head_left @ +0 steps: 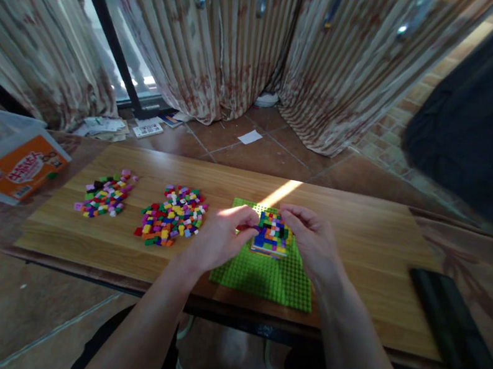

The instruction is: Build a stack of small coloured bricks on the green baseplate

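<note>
Across the frame's middle, a wooden table (pixel 372 249) is seen; right of centre, a green baseplate (pixel 259 280) is laid. The left hand (pixel 226 236) and right hand (pixel 312 241) are curled, their grip unclear. Between them, a multicoloured brick block (pixel 272 234) is set on the baseplate. Loose bricks (pixel 175 213) are heaped at left.

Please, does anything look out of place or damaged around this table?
A white sheet lies alone on the tiled floor beyond the table, as if dropped. The brick build on the green baseplate shows no clear damage.
</note>
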Action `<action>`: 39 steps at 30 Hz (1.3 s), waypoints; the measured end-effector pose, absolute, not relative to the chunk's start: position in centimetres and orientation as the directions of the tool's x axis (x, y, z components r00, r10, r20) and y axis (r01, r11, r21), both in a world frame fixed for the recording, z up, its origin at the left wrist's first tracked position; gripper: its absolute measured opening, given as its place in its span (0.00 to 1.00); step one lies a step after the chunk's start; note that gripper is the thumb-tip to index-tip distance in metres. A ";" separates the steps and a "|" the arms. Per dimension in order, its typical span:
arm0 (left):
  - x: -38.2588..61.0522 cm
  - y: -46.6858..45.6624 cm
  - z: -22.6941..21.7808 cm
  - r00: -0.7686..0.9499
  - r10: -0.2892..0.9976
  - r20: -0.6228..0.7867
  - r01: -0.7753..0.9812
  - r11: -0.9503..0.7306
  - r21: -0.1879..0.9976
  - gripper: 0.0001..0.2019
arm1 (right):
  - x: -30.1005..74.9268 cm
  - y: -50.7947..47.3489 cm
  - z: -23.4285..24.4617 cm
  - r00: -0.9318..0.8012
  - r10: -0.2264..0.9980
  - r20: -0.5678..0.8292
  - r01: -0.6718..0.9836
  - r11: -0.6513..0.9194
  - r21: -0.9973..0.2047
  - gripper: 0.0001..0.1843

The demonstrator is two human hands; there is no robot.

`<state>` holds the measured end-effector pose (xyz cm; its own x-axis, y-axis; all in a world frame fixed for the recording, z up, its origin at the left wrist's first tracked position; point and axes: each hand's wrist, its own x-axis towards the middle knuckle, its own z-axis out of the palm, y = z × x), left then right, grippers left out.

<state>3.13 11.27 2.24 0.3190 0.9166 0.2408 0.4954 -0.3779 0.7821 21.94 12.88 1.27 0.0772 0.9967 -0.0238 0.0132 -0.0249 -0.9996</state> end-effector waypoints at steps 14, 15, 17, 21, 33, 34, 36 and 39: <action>3.6 11.4 1.9 0.286 0.918 0.273 0.527 -0.389 0.756 0.02 | 21.7 12.9 1.3 0.053 0.999 -0.005 0.028 -0.007 -1.000 0.13; 3.6 11.4 1.9 0.289 0.917 0.275 0.524 -0.392 0.756 0.02 | 21.6 12.8 1.3 0.028 1.000 0.001 0.040 0.000 -0.999 0.13; 3.7 11.4 1.9 0.293 0.915 0.279 0.519 -0.397 0.757 0.02 | 21.5 12.7 1.4 -0.015 1.000 0.015 0.077 0.016 -0.997 0.14; 3.7 11.3 1.9 0.287 0.917 0.275 0.519 -0.391 0.760 0.02 | 21.2 12.4 1.2 -0.030 0.999 0.011 0.160 0.015 -0.987 0.19; 3.8 11.2 2.3 0.285 0.920 0.270 0.504 -0.383 0.774 0.02 | 20.6 12.4 1.3 0.038 0.999 0.022 0.358 0.007 -0.934 0.22; 3.8 11.1 2.2 0.287 0.919 0.270 0.505 -0.385 0.772 0.02 | 20.6 12.4 1.4 0.037 0.999 0.015 0.357 0.001 -0.934 0.22; 3.8 11.1 2.2 0.287 0.918 0.275 0.509 -0.389 0.768 0.02 | 20.6 12.3 1.6 0.035 0.999 0.004 0.355 -0.009 -0.935 0.22; 3.8 11.1 2.1 0.287 0.915 0.285 0.517 -0.398 0.758 0.02 | 20.6 12.3 1.6 0.034 0.999 0.003 0.352 -0.009 -0.936 0.22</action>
